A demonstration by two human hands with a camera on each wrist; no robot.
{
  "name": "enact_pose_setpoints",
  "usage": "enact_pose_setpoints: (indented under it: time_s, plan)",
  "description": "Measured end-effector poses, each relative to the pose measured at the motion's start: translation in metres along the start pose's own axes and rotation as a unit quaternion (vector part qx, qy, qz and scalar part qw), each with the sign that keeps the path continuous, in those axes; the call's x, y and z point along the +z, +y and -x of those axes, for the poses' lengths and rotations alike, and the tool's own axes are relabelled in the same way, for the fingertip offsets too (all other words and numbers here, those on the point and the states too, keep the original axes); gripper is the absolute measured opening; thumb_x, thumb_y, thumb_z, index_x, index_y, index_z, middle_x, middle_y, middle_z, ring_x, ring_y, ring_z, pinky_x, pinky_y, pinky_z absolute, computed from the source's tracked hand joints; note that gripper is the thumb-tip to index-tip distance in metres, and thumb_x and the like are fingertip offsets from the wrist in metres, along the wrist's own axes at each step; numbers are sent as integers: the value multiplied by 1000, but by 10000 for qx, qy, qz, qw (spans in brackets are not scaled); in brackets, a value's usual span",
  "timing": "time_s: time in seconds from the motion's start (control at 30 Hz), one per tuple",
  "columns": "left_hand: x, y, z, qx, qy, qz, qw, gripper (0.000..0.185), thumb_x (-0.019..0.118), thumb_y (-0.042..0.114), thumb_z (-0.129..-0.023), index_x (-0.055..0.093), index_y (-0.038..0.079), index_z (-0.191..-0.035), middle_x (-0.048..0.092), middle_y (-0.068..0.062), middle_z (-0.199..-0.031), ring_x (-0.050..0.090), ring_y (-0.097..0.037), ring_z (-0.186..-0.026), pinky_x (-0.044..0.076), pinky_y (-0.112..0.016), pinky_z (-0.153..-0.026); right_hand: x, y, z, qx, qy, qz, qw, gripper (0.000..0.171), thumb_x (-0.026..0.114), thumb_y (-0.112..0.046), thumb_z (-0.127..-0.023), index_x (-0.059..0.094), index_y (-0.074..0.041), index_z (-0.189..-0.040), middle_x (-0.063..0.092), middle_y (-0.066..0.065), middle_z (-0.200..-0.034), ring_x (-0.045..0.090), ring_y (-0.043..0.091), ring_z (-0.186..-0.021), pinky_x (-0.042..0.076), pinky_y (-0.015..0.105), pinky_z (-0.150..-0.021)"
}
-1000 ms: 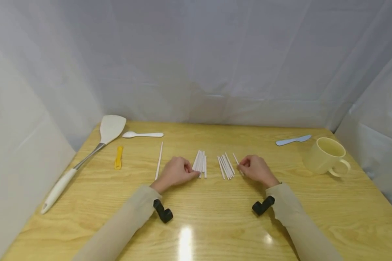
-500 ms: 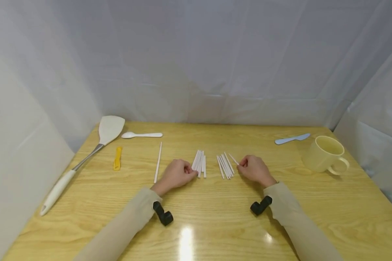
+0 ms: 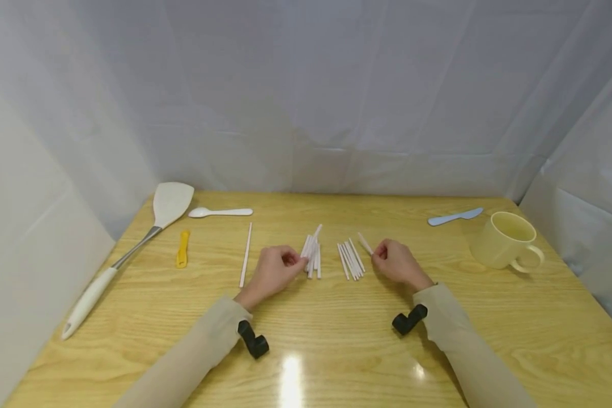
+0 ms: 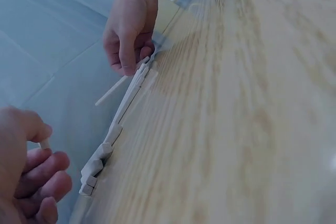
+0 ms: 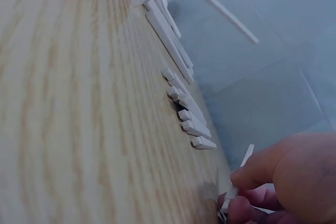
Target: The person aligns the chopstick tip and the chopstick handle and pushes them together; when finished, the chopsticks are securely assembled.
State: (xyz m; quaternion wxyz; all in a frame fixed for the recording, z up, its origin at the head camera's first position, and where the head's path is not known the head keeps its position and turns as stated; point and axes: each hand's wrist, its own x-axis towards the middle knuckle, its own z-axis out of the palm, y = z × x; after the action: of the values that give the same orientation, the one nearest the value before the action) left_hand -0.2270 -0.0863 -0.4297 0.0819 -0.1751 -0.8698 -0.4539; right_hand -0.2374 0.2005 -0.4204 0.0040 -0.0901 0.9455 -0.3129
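Note:
Two small groups of thin white sticks lie side by side mid-table in the head view: a left group (image 3: 313, 263) and a right group (image 3: 351, 260). Between thumb and fingers my left hand (image 3: 274, 269) pinches a white stick (image 3: 317, 231), raised over the left group. The right wrist view shows this stick (image 5: 231, 17) held clear of the table. My right hand (image 3: 399, 263) pinches another white stick (image 3: 364, 242) just right of the right group, its far end tilted up. One more white stick (image 3: 246, 255) lies alone left of my left hand.
On the wooden table (image 3: 336, 351) at left lie a white spatula (image 3: 172, 204), a white spoon (image 3: 221, 212) and a yellow clip-like piece (image 3: 182, 248). A light-blue knife (image 3: 455, 216) and a yellow mug (image 3: 505, 241) are at right. White curtains (image 3: 316, 96) stand behind.
My left hand now has a stick raised from the left group, its tip pointing up and away. The stick in my right hand has swung and tilted up off the table.

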Motion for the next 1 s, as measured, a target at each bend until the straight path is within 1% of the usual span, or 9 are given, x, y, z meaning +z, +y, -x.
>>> enact_pose_setpoints:
  time_s: [0.07,0.17,0.27,0.37,0.43,0.57,0.7,0.87,1.0]
  plan:
    - [2,0,0,-12,2,192,9998,13,74,16,-84,69,7,-76,66,-2,-68,56,-7,-59,46,-21,-54,-1,0,1,-93,21,25,10000,10,56,-9,-89,58,1,-89,57,9,-77,52,18,-68,41,28,-62]
    - [4,1,1,-261,-229,735,9967,12,74,14,-84,68,4,-80,67,-5,-72,58,-8,-59,48,-21,-52,-2,-1,1,-220,66,-1,9997,9,56,-9,-91,56,0,-89,55,9,-77,50,18,-68,40,28,-63]
    - [7,2,3,-618,-600,1479,9852,12,73,8,-85,66,-2,-85,68,-13,-74,59,-11,-58,48,-22,-49,-2,-2,1,-388,165,-143,9990,7,57,-7,-92,55,-1,-90,54,8,-77,49,17,-69,40,28,-63]
    - [10,3,4,-732,-849,1864,9761,14,70,5,-86,66,-6,-93,69,-19,-79,60,-14,-60,49,-22,-50,-2,-3,0,-635,320,-365,9968,6,59,-5,-91,55,0,-91,55,8,-77,50,15,-69,41,27,-63]
    - [11,3,5,-669,-981,1875,9751,17,69,5,-86,67,-7,-98,69,-20,-83,61,-14,-64,50,-22,-52,-2,-4,-1,-772,430,-549,9946,7,60,-4,-90,56,1,-93,57,8,-78,51,13,-69,42,24,-62]
    - [13,4,7,-353,-1241,1592,9788,16,69,7,-87,70,-3,-100,70,-16,-83,59,-13,-65,50,-21,-55,-3,-8,-2,-976,488,-979,9892,17,60,-2,-90,58,6,-105,62,11,-79,56,11,-66,45,21,-60]
    - [15,10,11,-194,-1483,1368,9792,10,70,7,-86,71,0,-93,70,-12,-80,59,-12,-64,50,-22,-56,-6,-15,0,-991,312,-1480,9835,25,60,-1,-91,57,9,-114,65,17,-85,62,21,-68,53,28,-62]
    - [18,22,18,-177,-1865,1347,9730,5,70,6,-86,68,2,-88,70,-10,-76,59,-12,-60,50,-25,-52,-9,-27,5,-934,46,-2005,9752,19,59,-3,-93,56,9,-108,64,23,-91,63,37,-73,55,44,-66]
    - [23,27,22,-134,-2140,1502,9651,6,69,4,-85,64,0,-85,70,-12,-74,56,-10,-52,48,-24,-46,-12,-36,8,-855,-92,-2187,9720,16,59,-5,-94,56,7,-104,65,23,-92,65,34,-73,54,45,-67]
